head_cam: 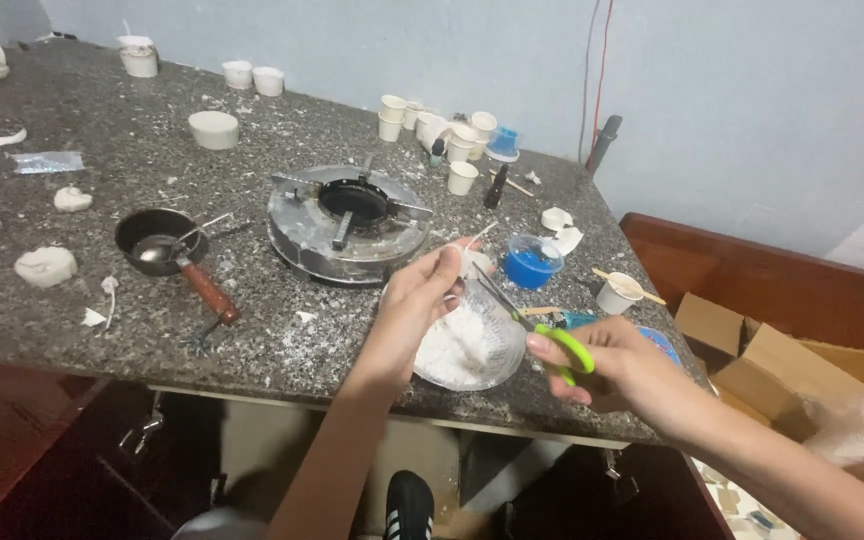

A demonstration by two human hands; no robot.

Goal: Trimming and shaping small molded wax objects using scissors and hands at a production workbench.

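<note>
A clear bag (472, 345) of white powder is held up at the near edge of a speckled stone counter (102, 150). Its top is pinched between the closed fingers of the left hand (422, 290). Green-handled scissors (537, 330) are gripped in the right hand (602, 360), fingers closed through the loops, and the blades are pointed up and left at the top of the bag, just beside the left fingertips. Whether the blades touch the bag cannot be told.

Behind the bag a round metal burner (349, 225) is set on the counter, dusted with white. To its left a small dark pan (157, 238) with a reddish handle is seen, a spoon resting in it. White lumps (47, 265) and scraps are scattered over the left part of the counter. To the right of the bag a clear cup (532, 262) of blue stuff is placed, and further right a small white cup (614, 295) with a wooden stick laid across it. More white cups (437, 128) are clustered at the back near the wall. An open cardboard box (782, 370) is seen at the right, beyond the counter's end.
</note>
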